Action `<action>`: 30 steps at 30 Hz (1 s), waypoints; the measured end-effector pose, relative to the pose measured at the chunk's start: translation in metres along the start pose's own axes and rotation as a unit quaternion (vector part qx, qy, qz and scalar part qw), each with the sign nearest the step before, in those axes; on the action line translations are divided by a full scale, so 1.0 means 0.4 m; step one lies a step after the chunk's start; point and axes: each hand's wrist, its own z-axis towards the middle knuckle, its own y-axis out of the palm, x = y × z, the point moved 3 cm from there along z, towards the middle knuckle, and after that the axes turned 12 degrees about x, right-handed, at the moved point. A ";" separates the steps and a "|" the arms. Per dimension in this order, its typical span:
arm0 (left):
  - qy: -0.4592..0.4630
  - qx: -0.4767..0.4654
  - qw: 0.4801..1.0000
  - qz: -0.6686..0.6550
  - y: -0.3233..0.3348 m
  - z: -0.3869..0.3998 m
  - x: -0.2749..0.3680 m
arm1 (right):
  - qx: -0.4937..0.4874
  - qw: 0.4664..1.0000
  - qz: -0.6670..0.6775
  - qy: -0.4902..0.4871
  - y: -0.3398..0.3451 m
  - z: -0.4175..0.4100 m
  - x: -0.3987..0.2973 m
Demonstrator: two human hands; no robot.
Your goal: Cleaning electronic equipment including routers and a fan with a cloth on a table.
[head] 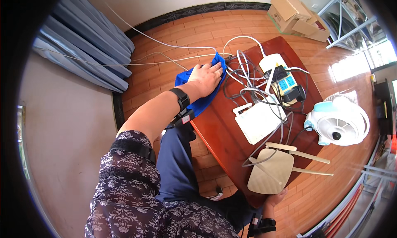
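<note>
My left hand point(207, 78) lies flat, fingers spread a little, on a blue cloth point(203, 104) at the left corner of a red-brown wooden table point(217, 126). The cloth hangs partly over the table's edge. My right hand point(277, 197) is at the near right corner of the table, beside a beige router with antennas point(271, 171); its fingers are partly hidden, so its grip cannot be told. A white router point(260, 118) lies mid-table, with tangled black, grey and white cables point(245, 73) behind it. A power strip point(287, 83) with black adapters plugged in is at the back right.
A white and light-blue fan point(338, 121) stands at the table's right. Cardboard boxes point(291, 16) and a metal rack point(350, 30) are at the back right. Blue curtains point(90, 42) hang at the left. White cables point(161, 43) run from the table towards the left wall.
</note>
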 end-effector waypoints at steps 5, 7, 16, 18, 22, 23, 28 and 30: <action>-0.039 -0.024 0.997 -0.064 -0.014 0.100 0.020 | 0.005 1.000 0.002 -0.004 -0.014 0.006 0.008; -0.050 -0.027 0.996 -0.067 -0.013 0.112 0.027 | -0.002 1.000 -0.006 -0.003 -0.014 0.002 0.003; 0.068 0.074 0.994 -0.033 -0.008 0.023 0.031 | -0.014 0.999 -0.035 -0.028 -0.013 0.024 0.076; 0.051 0.010 0.997 -0.054 -0.018 0.083 0.044 | 0.002 1.000 -0.006 -0.001 -0.027 0.029 0.095; 0.008 -0.023 0.997 -0.071 0.002 0.146 0.051 | -0.017 1.000 -0.011 0.005 -0.010 0.014 0.049; -0.007 -0.029 0.997 -0.078 0.013 0.140 0.042 | -0.021 1.000 -0.003 0.001 -0.003 -0.003 0.021; 0.030 -0.041 0.997 -0.060 0.016 0.076 0.068 | -0.008 0.999 -0.028 -0.030 -0.016 0.007 0.035; 0.035 -0.020 0.997 -0.064 0.015 0.078 0.063 | -0.001 0.999 -0.025 -0.037 -0.015 0.005 0.036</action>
